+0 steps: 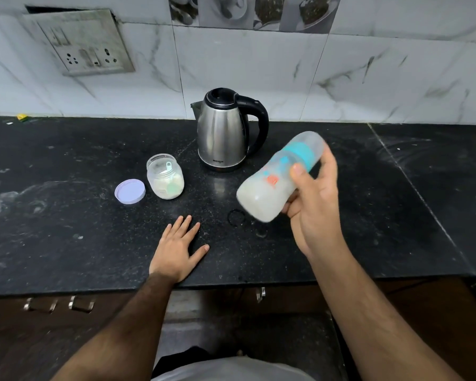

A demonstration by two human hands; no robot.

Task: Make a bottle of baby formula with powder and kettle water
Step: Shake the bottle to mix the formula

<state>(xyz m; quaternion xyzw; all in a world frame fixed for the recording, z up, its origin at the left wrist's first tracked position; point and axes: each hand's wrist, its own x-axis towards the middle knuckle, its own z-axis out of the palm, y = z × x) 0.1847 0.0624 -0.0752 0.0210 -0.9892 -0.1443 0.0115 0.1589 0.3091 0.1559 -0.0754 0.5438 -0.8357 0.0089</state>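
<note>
My right hand (pixel 315 204) grips a baby bottle (pixel 270 185) in the air, tilted with its teal collar and clear cap up to the right. Milky white liquid fills its lower part, and the bottle looks motion-blurred. A steel kettle (pixel 221 133) with a black handle stands behind it, lid closed. To the kettle's left sits an open glass jar of powder (pixel 166 178) with a green scoop inside. The jar's pale lid (pixel 129 191) lies beside it on the counter. My left hand (pixel 177 250) rests flat on the black counter, fingers spread, holding nothing.
The black stone counter (pixel 66 215) has white powder smears at the left and far right. A marble-tiled wall with a socket panel (pixel 80 42) rises behind. Drawer handles (pixel 58 305) show below the counter's front edge.
</note>
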